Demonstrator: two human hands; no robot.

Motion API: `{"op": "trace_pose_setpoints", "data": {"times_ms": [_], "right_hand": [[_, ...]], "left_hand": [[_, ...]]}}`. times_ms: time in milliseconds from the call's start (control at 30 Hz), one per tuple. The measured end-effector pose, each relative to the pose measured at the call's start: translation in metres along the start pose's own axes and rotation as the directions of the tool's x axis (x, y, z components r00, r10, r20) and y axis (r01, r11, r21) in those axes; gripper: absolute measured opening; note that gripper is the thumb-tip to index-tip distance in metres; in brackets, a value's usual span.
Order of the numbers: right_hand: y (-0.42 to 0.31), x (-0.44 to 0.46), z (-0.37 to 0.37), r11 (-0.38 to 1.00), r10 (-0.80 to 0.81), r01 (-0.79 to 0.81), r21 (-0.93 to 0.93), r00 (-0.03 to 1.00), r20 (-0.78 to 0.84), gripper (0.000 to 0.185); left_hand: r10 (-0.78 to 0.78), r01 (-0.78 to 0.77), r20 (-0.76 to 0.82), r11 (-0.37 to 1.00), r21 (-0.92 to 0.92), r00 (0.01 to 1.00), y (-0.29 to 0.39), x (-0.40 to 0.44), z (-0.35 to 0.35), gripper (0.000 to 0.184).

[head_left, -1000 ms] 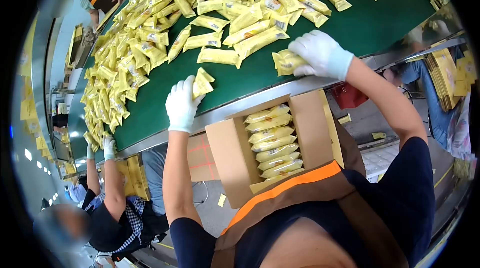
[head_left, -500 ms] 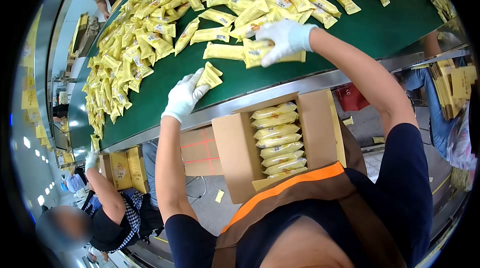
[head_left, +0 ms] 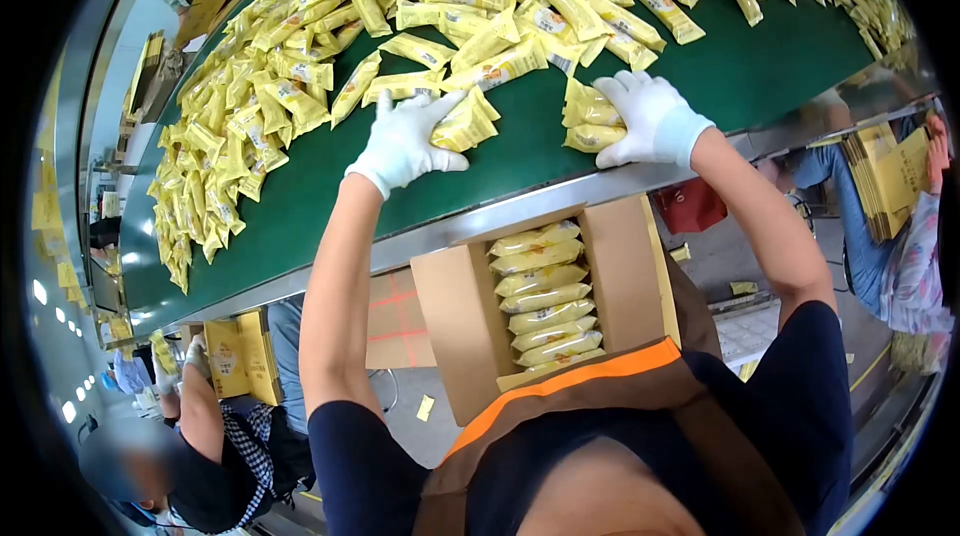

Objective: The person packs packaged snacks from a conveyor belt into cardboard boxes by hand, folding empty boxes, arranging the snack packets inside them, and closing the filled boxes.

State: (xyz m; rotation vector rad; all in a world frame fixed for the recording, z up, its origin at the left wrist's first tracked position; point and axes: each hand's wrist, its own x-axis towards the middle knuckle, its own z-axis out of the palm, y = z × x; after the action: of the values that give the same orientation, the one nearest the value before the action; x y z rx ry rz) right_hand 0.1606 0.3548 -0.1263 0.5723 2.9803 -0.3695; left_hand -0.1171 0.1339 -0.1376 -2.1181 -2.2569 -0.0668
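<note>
In the centre of the frame, the left hand [head_left: 410,141] is partly open around a plump yellow packet [head_left: 467,123], its thumb at the lower edge and a finger along the upper; right of it, the right hand [head_left: 650,121] is curved round the ends of two packets [head_left: 592,111] lying one against the other, all on or just over the green belt [head_left: 520,158]. To handle these well, I would keep the thumb and fingers on opposite edges, press evenly so that the soft wrappers neither slip nor burst, keep the paired packets flush, and spare the crimped ends from creasing. The open carton [head_left: 455,326], lower centre, holds a tidy row of packets [head_left: 545,291], a fair guide for lining up ends. Both palms and the undersides of the grips are out of sight, so how firmly each hand holds cannot be told, nor whether another packet sits beneath the left. The apron [head_left: 600,371] covers the carton's near edge, the row's depth is hidden, the print is too small to read, and the person at upper left is cut off by the frame.
</note>
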Motion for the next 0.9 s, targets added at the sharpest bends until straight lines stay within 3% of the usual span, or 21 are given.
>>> {"op": "trace_pose_setpoints", "data": {"times_ms": [133, 200, 267, 367, 467, 600, 667, 733, 800, 867, 900], "right_hand": [[0.007, 0.015, -0.007, 0.99, -0.104, 0.096, 0.1, 0.992, 0.076, 0.084], [-0.006, 0.034, -0.011, 0.929, -0.326, 0.335, 0.16, 0.942, -0.082, 0.079], [-0.032, 0.071, -0.02, 0.854, -0.48, 0.495, 0.157, 0.868, -0.124, 0.082], [-0.056, 0.126, -0.018, 0.872, -0.487, 0.477, 0.105, 0.868, 0.1, 0.087], [-0.065, 0.142, -0.02, 0.911, -0.408, 0.408, 0.055, 0.88, 0.244, 0.091], [-0.06, 0.107, -0.027, 0.908, -0.371, 0.411, -0.078, 0.877, 0.305, 0.086], [-0.039, 0.067, -0.022, 0.862, -0.482, 0.502, -0.071, 0.854, 0.197, 0.083], [-0.022, 0.039, -0.008, 0.888, -0.46, 0.456, 0.066, 0.884, 0.083, 0.078], [-0.018, 0.03, 0.001, 0.889, -0.458, 0.458, 0.01, 0.889, -0.014, 0.076], [-0.019, 0.031, 0.006, 0.895, -0.445, 0.445, -0.015, 0.896, 0.014, 0.073], [-0.021, 0.03, 0.003, 0.9, -0.436, 0.435, 0.017, 0.899, 0.036, 0.07]], "left_hand": [[-0.121, 0.166, 0.356, 0.981, -0.099, 0.927, 0.026, -0.004, -0.044, 0.092], [-0.106, 0.121, 0.145, 0.988, -0.097, 0.984, 0.03, -0.027, -0.014, 0.1], [-0.165, 0.172, 0.083, 0.982, -0.084, 0.983, 0.041, -0.033, -0.01, 0.099], [-0.181, 0.168, -0.145, 0.981, -0.095, 0.973, 0.042, -0.038, -0.002, 0.102], [-0.335, 0.332, 0.201, 0.942, 0.05, 0.92, 0.046, -0.031, -0.018, 0.109], [-0.334, 0.34, 0.238, 0.94, 0.013, 0.912, 0.039, -0.052, -0.018, 0.119], [-0.332, 0.349, 0.13, 0.927, -0.137, 0.934, 0.023, -0.065, -0.017, 0.12], [-0.382, 0.379, 0.066, 0.853, -0.36, 0.922, 0.0, -0.064, -0.024, 0.12], [-0.395, 0.354, -0.076, 0.881, -0.315, 0.916, -0.035, -0.035, -0.024, 0.122], [-0.398, 0.376, 0.02, 0.846, -0.378, 0.917, -0.046, 0.012, -0.037, 0.121], [-0.43, 0.453, 0.141, 0.851, -0.266, 0.892, -0.052, 0.032, -0.03, 0.12]]}}
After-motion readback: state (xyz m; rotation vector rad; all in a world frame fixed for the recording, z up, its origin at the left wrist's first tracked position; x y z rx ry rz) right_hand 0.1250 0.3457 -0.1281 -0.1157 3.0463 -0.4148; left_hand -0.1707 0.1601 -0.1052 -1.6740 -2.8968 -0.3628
